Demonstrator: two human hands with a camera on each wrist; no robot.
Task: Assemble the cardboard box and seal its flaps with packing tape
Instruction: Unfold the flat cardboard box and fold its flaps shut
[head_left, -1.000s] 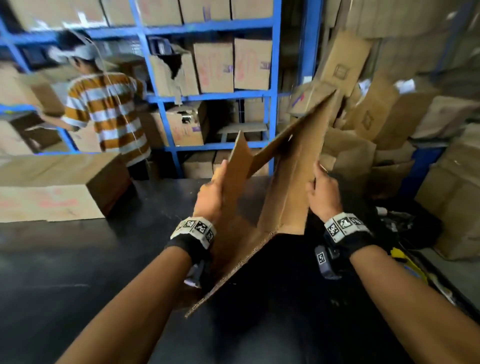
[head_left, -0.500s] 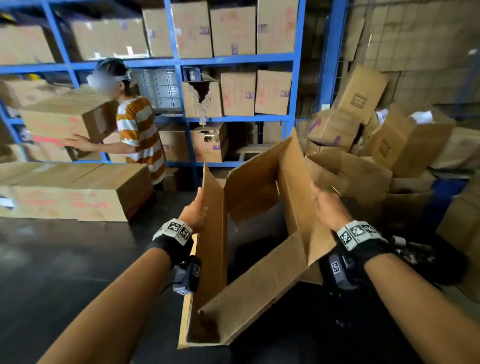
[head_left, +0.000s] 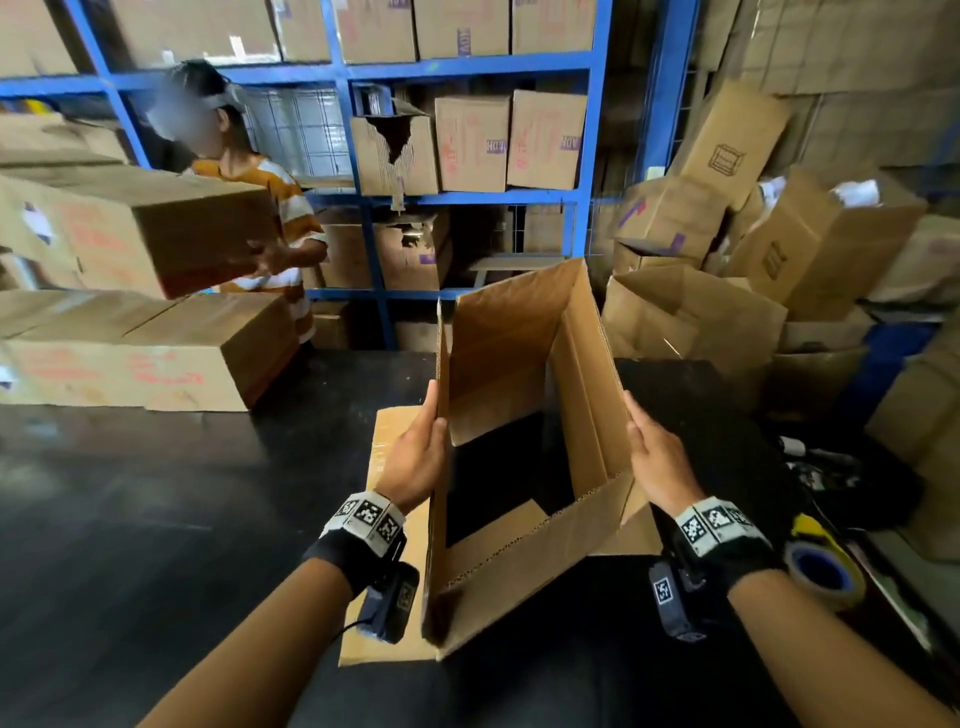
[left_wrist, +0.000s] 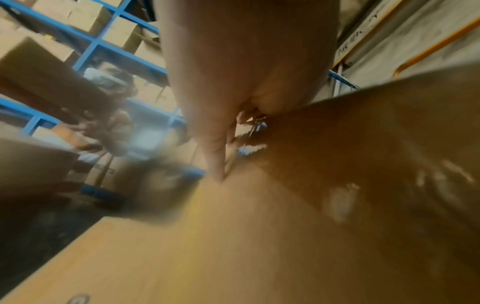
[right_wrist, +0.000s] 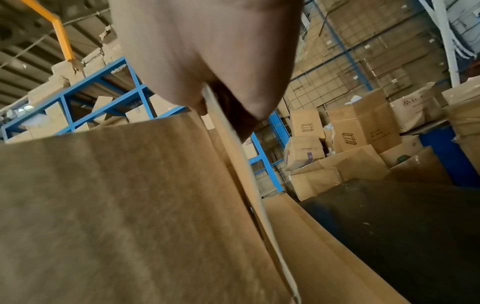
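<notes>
midway, the left hand (head_left: 415, 457) and right hand (head_left: 657, 462) each grip a side wall of the cardboard box (head_left: 519, 415), squared open on the black table (head_left: 156, 519), flaps unfolded, packing tape (head_left: 823, 574) untouched nearby.

Both arms reach forward, left hand (head_left: 415, 457) and right hand (head_left: 657, 460) each gripping an opposite upright panel edge.

Brown cardboard box (head_left: 519, 374), black table (head_left: 156, 519), blue shelving (head_left: 592, 130), orange-and-white striped shirt (head_left: 291, 208)
</notes>
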